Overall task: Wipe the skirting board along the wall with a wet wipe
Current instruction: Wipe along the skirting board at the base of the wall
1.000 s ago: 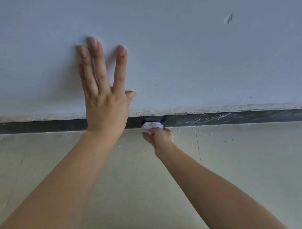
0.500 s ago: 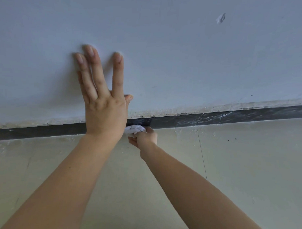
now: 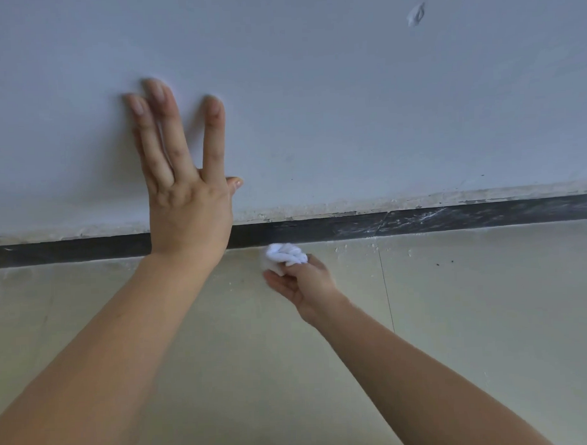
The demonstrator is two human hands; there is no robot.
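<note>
Left hand (image 3: pixel 188 212) flat on wall (image 3: pixel 348 104), fingers straight; right hand (image 3: pixel 304 282) fingers pinch wet wipe (image 3: pixel 285 254) just below skirting board (image 3: pixel 451 216).

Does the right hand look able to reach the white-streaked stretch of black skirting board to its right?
Probably yes. The right hand grips the crumpled white wipe just below the black skirting board, with nothing between it and the streaked stretch; the left hand presses the pale wall further left.

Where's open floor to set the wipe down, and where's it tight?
Open: floor right of the right hand, below the skirting board; also between both forearms. Tight: beside the left hand on the wall, where the right hand grips the wet wipe.
</note>
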